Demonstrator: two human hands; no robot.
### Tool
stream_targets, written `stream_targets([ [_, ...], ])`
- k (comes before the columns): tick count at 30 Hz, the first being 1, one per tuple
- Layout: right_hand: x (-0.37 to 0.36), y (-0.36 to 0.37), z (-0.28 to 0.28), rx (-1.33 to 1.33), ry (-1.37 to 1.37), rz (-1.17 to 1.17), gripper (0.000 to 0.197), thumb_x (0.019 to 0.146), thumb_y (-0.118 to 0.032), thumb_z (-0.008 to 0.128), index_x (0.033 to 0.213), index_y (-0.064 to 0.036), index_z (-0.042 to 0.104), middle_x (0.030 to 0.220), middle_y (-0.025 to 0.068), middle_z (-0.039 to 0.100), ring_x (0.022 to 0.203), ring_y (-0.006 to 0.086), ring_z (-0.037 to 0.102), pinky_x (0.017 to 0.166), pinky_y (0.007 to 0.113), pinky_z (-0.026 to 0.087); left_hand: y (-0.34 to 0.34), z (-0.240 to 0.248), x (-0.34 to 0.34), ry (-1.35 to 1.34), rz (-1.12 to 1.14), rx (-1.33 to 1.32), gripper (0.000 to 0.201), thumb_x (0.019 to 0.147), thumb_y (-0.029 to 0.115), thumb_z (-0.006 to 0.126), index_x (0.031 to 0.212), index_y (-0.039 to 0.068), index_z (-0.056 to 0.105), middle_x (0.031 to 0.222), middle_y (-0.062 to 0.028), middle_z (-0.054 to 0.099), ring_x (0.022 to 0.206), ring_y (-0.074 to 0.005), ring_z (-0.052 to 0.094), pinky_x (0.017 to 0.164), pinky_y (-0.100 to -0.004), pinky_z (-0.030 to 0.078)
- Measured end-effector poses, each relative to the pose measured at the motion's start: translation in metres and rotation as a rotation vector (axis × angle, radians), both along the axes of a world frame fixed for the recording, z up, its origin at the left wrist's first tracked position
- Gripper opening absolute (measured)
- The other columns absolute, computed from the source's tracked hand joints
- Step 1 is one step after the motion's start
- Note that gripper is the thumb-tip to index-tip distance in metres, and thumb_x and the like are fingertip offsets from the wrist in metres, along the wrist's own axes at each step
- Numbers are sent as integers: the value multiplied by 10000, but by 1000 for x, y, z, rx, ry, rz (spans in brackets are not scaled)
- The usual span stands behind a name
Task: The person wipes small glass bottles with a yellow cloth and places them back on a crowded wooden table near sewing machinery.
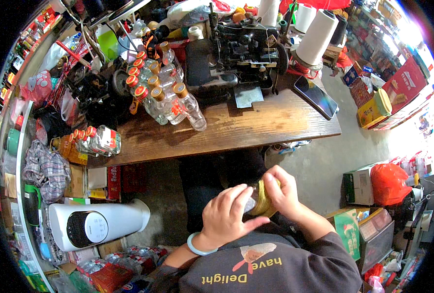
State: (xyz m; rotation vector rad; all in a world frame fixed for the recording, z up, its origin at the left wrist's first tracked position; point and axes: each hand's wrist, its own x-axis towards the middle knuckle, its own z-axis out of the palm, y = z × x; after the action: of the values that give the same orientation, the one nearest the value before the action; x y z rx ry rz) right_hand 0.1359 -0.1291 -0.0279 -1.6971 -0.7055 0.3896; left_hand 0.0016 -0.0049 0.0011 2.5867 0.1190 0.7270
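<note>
In front of my dark shirt, both hands are close together over my lap. My right hand (284, 194) is closed round a yellow ringed thing (263, 199), its thumb pressed on the top; its exact kind cannot be made out. My left hand (225, 215), with a pale band on its wrist, curls its fingers over the clear end of that thing while its thumb sticks out. My palms hide much of it. Just beyond my hands lies the front edge of the wooden table (236, 132).
On the table stand clear glass bottles (170, 100) with red and gold caps, a black sewing machine (249, 51), a phone (316, 97) and a white thread cone (317, 38). More bottles (99, 140) sit at the left corner. A white appliance (99, 223) stands lower left; a red bag (390, 184) is at right.
</note>
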Motion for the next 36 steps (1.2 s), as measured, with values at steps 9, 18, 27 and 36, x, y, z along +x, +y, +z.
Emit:
stream_targets([
  [9, 4, -3, 7, 72, -87, 89, 232, 990, -138, 433, 886, -4, 591, 709, 66, 568, 636, 132, 514, 590, 265, 432, -1, -5, -6, 321, 111, 127, 955, 576, 247, 856, 1385, 80, 377, 1145, -124, 515, 1011, -316, 538, 872, -398, 466],
  [18, 12, -14, 4, 260, 361, 393, 321, 1020, -246, 384, 932, -13, 585, 843, 52, 597, 766, 123, 547, 721, 271, 455, 12, -3, -7, 441, -346, -707, 944, 711, 336, 828, 1395, -6, 274, 1293, -197, 472, 1225, -320, 485, 1041, -385, 376],
  [27, 13, -8, 7, 358, 411, 389, 335, 1030, -256, 379, 1004, -2, 595, 891, 68, 610, 811, 133, 575, 749, 272, 469, 16, -26, -20, 595, -643, -1895, 788, 872, 373, 686, 1404, 44, 207, 1234, -115, 498, 1039, -170, 513, 870, -279, 433],
  [36, 27, -4, 17, 93, -481, 381, 97, 863, -135, 564, 859, -42, 594, 700, 99, 582, 601, 291, 593, 535, 387, 467, 16, -24, -19, 642, -698, -2242, 603, 959, 418, 524, 1364, 30, 301, 1178, -139, 536, 915, -153, 544, 674, -266, 470],
])
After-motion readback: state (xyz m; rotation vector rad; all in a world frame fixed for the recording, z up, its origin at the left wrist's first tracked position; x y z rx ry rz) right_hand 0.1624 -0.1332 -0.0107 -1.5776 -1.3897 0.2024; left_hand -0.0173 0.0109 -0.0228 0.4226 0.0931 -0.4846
